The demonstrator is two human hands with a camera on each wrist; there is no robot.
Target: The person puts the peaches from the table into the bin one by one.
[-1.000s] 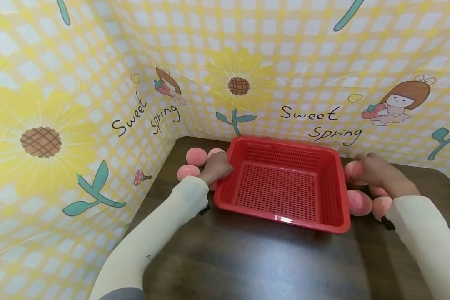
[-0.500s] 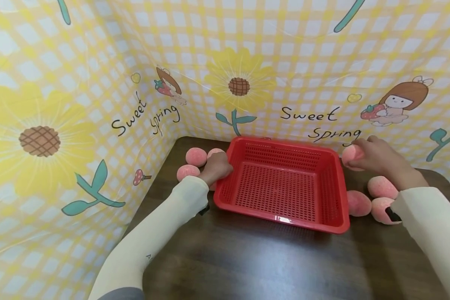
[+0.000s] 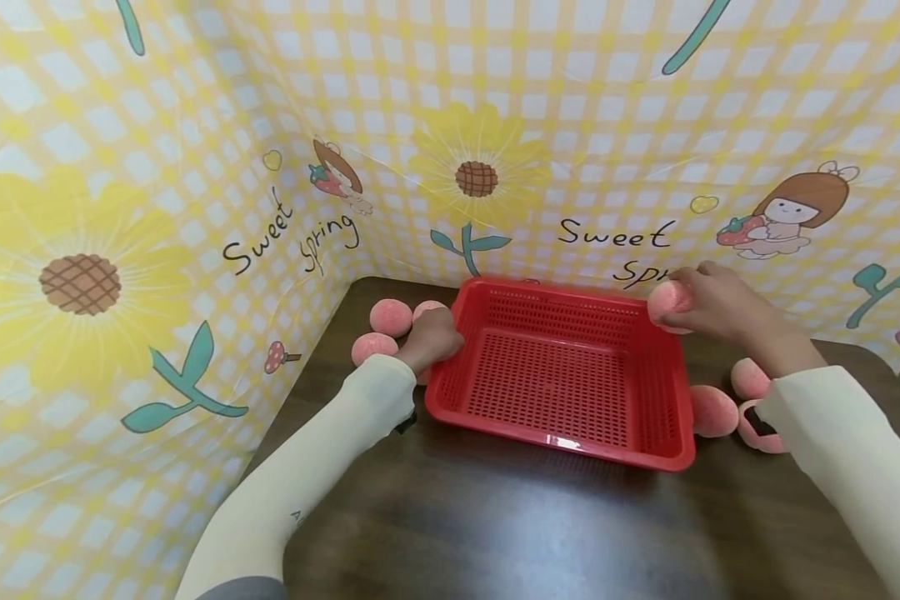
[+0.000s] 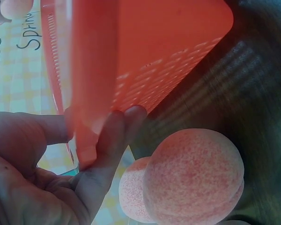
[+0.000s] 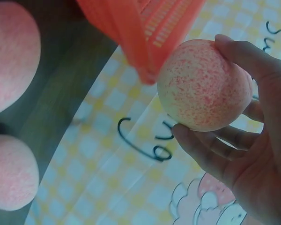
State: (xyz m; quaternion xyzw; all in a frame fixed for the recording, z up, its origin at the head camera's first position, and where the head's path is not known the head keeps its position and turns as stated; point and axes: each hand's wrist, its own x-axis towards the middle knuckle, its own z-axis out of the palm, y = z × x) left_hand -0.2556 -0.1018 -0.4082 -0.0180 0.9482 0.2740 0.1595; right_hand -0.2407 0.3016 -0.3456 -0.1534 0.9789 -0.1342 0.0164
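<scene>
Peach (image 3: pixel 669 303) in the right hand (image 3: pixel 720 312): lifted off the table, held w/ fingers and thumb curled round it, hovering just over the basket's far-right corner, approx 1 o'clock from basket centre. Not inside yet. In the right wrist view the same peach (image 5: pixel 203 84) sits right beside the red rim, fingertips (image 5: pixel 189 136) wrapped under it.

Progress, judged from the layout: red basket (image 3: pixel 562 433) looks empty, mesh floor bare, so nothing is loaded so far. This would be the 1st one in; all others are left on the table.

Left hand (image 3: pixel 431 337) grips the basket's left rim at approx 9 o'clock, thumb on the inside of the wall and fingers (image 4: pixel 114 136) down the outside, pinching the wall.

Materials/shapes: peaches are round w/ a soft matte, speckled pink-on-cream skin, faint crease down one side; look like foam or plush fakes, prob. light. Basket is rigid glossy plastic, rectangular, rounded corners, perforated w/ small slots on floor and walls.

Outward: three peaches (image 3: pixel 390 317) clustered at 9–10 o'clock, behind the left hand; three more (image 3: pixel 714 411) at 3–4 o'clock, near the right sleeve (image 3: pixel 832 442). Table (image 3: pixel 495 533) is dark wood-grain, smooth w/ slight sheen. Backdrop (image 3: pixel 195 167) is a yellow check plastic sheet w/ sunflowers and "Sweet Spring" lettering.
</scene>
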